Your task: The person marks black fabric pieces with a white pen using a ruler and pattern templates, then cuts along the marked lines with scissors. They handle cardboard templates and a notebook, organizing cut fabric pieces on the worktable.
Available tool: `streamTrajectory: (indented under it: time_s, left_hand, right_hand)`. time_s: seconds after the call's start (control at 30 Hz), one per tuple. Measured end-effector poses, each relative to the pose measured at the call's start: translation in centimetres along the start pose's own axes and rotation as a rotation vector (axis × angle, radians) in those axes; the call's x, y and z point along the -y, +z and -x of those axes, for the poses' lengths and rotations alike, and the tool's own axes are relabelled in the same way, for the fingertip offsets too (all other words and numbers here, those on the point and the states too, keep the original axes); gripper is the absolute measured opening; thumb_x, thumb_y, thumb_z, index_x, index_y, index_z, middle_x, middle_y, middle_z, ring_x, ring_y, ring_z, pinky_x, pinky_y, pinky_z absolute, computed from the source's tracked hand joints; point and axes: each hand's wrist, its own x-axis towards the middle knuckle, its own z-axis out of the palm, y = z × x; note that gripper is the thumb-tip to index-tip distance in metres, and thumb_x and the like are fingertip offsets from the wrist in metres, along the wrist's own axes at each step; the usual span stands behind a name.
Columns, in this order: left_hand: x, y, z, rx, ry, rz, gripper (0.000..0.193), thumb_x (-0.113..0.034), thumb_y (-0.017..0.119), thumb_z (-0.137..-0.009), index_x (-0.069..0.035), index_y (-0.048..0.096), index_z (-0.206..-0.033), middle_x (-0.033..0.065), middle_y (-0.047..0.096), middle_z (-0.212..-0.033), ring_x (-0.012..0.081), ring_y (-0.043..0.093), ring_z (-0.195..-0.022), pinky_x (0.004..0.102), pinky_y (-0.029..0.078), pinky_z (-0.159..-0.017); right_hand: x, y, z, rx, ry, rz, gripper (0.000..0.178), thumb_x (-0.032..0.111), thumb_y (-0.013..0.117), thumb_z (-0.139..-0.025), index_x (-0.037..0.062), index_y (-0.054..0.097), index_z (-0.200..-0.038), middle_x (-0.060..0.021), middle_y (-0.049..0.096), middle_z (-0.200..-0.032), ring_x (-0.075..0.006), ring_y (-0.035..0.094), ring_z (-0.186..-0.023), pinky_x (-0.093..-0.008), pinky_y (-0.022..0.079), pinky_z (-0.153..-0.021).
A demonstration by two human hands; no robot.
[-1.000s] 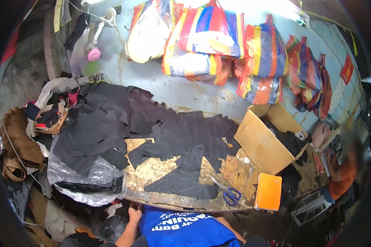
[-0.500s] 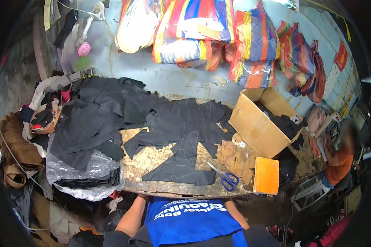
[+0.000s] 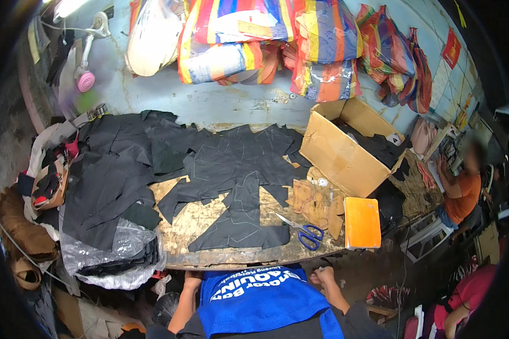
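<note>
My left hand (image 3: pixel 193 277) is at the table's front edge, beside the blue apron (image 3: pixel 260 299), its fingers hidden by the edge. My right hand (image 3: pixel 324 276) is just below the edge, fingers curled together; what they hold, if anything, is too small to name. Before me lies black fabric (image 3: pixel 237 164) marked with pale outlines, partly cut into pieces. Scissors with dark blue handles (image 3: pixel 310 236) rest near my right hand, blades pointing up and left. Brown pattern pieces (image 3: pixel 311 203) are beyond them. An orange book or pad (image 3: pixel 362 222) sits right of the scissors.
A cardboard box (image 3: pixel 345 150) with black cloth stands at the back right. Piled black cloth (image 3: pixel 104 186) and a plastic bag (image 3: pixel 104 271) fill the left side. Striped bags (image 3: pixel 328 34) hang on the wall. A person in orange (image 3: pixel 464 195) sits at the right.
My right hand has come into sight from beneath the table edge, curled. The view has shifted, and a person in dark pink shows more at the lower right. Cloth and scissors stay put.
</note>
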Motion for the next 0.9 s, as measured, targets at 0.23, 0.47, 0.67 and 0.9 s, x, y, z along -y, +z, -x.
streamTrajectory:
  time_s: [0.23,0.47,0.67,0.9]
  left_hand:
    - [-21.2,-10.9,7.5,0.522,-0.223,-0.429,0.035,-0.028,0.073,-0.076,0.003,0.067,-0.091,0.0088,0.065,-0.072,0.0132,0.060,-0.067,0.0285,0.048,-0.064]
    - [-25.9,-5.2,1.9,0.016,0.208,-0.204,0.031,-0.020,0.073,-0.073,0.002,0.065,-0.093,0.0123,0.065,-0.078,0.0183,0.061,-0.072,0.0302,0.048,-0.068]
    - [-26.3,-1.7,-3.2,0.048,0.606,-0.774,0.067,-0.035,0.078,-0.065,0.000,0.053,-0.117,0.0199,0.056,-0.110,0.0357,0.055,-0.097,0.0406,0.045,-0.085]
    - [-27.8,-0.9,-8.2,0.389,0.266,-0.803,0.060,-0.041,0.081,-0.059,0.000,0.061,-0.098,0.0182,0.060,-0.097,0.0345,0.059,-0.088,0.0395,0.047,-0.080]
  right_hand:
    - [10.6,-11.2,13.6,0.774,-0.193,0.451,0.026,0.026,0.064,-0.087,0.0001,0.062,-0.084,-0.0097,0.067,-0.073,-0.0158,0.065,-0.065,-0.0271,0.053,-0.058]
    - [26.1,-3.8,4.3,0.293,-0.920,0.097,0.012,0.011,0.058,-0.087,0.0022,0.057,-0.080,-0.0033,0.060,-0.069,-0.0116,0.056,-0.063,-0.0282,0.046,-0.058]
    - [34.7,3.0,-7.8,-0.347,-0.941,0.576,0.020,0.005,0.070,-0.065,0.0026,0.064,-0.084,-0.0149,0.066,-0.081,-0.0267,0.065,-0.076,-0.0358,0.051,-0.068]
    - [37.3,5.2,-9.3,-0.152,-0.882,0.834,0.033,0.008,0.076,-0.056,0.0038,0.068,-0.087,-0.0212,0.065,-0.089,-0.0336,0.064,-0.088,-0.0368,0.051,-0.077]
